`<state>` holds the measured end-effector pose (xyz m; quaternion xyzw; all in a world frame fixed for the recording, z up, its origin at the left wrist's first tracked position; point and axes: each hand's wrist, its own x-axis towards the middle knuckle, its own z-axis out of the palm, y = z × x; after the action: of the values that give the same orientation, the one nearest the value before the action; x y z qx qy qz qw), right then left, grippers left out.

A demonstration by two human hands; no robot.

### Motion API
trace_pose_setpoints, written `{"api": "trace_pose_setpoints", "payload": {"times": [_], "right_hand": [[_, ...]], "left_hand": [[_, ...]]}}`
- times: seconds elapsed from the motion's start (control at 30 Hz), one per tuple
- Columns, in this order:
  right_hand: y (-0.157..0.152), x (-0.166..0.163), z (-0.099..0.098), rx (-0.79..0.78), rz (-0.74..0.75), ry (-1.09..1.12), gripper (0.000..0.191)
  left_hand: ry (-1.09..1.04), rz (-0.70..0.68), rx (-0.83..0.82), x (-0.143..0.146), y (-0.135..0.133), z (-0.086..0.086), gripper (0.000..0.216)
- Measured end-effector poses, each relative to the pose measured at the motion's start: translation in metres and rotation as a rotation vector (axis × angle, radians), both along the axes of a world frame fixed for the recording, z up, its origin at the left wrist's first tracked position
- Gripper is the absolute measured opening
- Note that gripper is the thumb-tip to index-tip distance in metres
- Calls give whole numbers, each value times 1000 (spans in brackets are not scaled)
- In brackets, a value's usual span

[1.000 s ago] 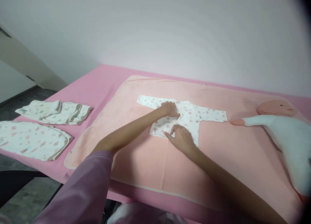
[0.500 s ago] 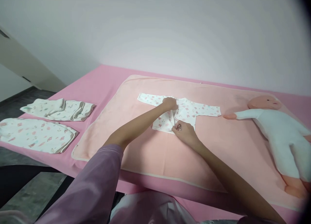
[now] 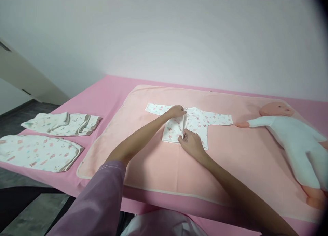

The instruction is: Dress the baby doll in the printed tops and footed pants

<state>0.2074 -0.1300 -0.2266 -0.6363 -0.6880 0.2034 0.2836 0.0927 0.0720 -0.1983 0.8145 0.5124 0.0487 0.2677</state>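
Note:
A small white baby shirt (image 3: 201, 121) with a pink and red print lies spread on a peach blanket (image 3: 153, 171), both sleeves stretched out sideways. Near its neckline, my left hand (image 3: 176, 111) pinches the upper part of the front edge. My right hand (image 3: 191, 142) grips the same front edge lower down, close to the hem. Between the two hands the edge is drawn up into a raised fold. My fingers hide part of the shirt's front.
A baby doll (image 3: 289, 133) in a white suit lies at the right, one hand close to the shirt's cuff. Folded printed clothes (image 3: 38, 152) and another folded set (image 3: 61, 123) sit at the left on the pink table cover (image 3: 112, 89). A white wall (image 3: 179, 41) stands behind.
The view has tilted up slightly, so things sit lower in the picture. Both hands keep hold of the shirt's front edge, which now stands straighter between them.

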Motion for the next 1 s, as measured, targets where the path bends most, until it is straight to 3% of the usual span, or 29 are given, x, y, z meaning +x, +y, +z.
{"api": "trace_pose_setpoints", "payload": {"times": [0.23,0.37,0.47,0.6,0.73,0.83,0.93,1.0], "right_hand": [[29,-57,26,202,99,-14,21],[47,-80,21,287,350,59,5],[51,-76,3,294,554,28,31],[47,-60,-20,223,667,-99,52],[43,-56,-21,173,763,-174,62],[43,-60,-19,173,780,-203,65],[37,-66,-18,185,780,-215,65],[27,-66,-14,204,781,-208,61]], "left_hand": [[-154,58,-85,-63,28,12,33],[-182,103,-30,-97,40,1,35],[-199,122,50,-108,40,-18,38],[-204,138,187,-105,35,-41,33],[-103,162,361,-96,27,-43,30],[3,13,535,-91,20,-37,39],[-7,-279,500,-88,10,-39,54],[13,-348,443,-87,4,-46,66]]}}
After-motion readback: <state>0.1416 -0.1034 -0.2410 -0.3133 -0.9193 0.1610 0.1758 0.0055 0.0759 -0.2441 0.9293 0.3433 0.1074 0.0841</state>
